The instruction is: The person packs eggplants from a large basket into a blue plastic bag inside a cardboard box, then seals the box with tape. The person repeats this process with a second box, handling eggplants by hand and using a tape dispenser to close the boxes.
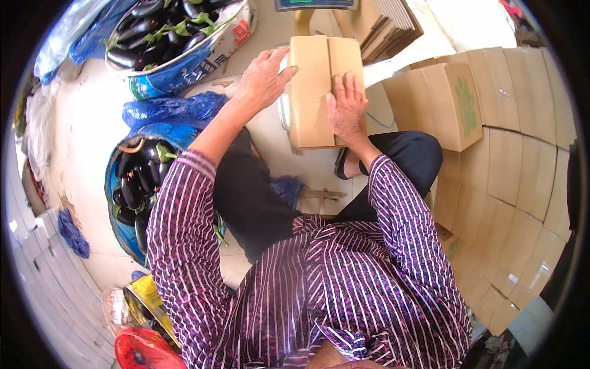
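Note:
A cardboard carton (309, 92) stands before me, its two top flaps folded down and meeting along a seam. My right hand (348, 108) lies flat on the right flap, fingers pointing away from me. At the carton's upper left edge is my left hand (267, 76), thumb and fingers apart; whether the fingertips press on the cardboard is hard to tell. Beneath the carton, the shiny rim of a metal platform (284, 108) shows on the left. Beyond it sits a dark-framed device with a display (315, 4), cut off by the picture's top.
Eggplants (152, 34) fill a large lined basket at upper left, and more eggplants (138, 180) lie in a blue-lined basket by my left leg. Flattened cardboard (382, 30) leans beyond the carton. On the right, another carton (433, 106) adjoins a wall of stacked cartons (502, 170).

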The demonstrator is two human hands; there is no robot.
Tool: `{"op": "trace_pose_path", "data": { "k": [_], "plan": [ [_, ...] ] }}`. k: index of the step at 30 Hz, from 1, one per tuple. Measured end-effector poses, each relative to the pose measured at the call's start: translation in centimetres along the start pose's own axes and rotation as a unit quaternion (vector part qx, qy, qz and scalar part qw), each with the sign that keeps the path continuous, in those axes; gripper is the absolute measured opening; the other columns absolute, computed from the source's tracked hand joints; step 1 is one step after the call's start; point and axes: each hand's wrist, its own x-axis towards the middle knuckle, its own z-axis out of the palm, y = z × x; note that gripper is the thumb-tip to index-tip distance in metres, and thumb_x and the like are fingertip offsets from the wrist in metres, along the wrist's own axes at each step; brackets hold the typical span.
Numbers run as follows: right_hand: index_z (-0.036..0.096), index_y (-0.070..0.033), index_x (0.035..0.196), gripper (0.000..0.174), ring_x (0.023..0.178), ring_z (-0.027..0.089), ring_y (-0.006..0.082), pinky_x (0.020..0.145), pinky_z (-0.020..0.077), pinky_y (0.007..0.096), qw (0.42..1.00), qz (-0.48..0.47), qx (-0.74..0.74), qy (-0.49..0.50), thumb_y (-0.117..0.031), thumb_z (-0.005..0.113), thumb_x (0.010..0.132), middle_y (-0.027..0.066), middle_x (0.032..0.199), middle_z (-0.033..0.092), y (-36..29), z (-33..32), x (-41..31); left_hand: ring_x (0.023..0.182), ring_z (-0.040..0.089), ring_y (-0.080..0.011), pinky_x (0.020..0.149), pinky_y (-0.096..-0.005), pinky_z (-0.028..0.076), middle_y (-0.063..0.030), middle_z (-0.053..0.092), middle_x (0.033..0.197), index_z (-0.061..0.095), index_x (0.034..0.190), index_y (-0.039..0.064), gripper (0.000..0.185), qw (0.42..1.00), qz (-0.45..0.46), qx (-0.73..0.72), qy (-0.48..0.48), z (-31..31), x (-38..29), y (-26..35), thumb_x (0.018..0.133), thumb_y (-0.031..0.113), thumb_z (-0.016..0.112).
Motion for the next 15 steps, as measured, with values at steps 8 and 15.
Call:
{"op": "trace_pose_path", "data": {
  "k": [8,15],
  "plan": [
    [0.042,-0.006,0.147,0.068,0.143,0.033,0.0395,0.11,0.0346,0.0524,0.995,-0.009,0.065,-0.069,-0.042,0.061,0.093,0.023,0.156,0.034,-1.5,-0.4,1.0,0.146,0.025,-0.0443,0.115,-0.0548,0.033,-0.0208,0.02,0.162,0.031,0.155,0.011,0.081,0.992,-0.062,0.106,0.011,9.0,5.3,-3.8,0.093,0.053,0.061],
    [0.04,-0.006,0.15,0.081,0.142,0.034,0.0412,0.114,0.0353,0.0505,0.971,-0.106,0.07,-0.2,-0.046,0.071,0.087,0.0258,0.156,0.032,2.0,-4.9,3.4,0.143,0.028,-0.0454,0.11,-0.0617,0.033,-0.0161,0.036,0.154,0.041,0.149,0.005,0.082,0.979,0.009,0.187,0.079,11.1,5.7,-0.7,0.089,0.057,0.065]
  ]
}}
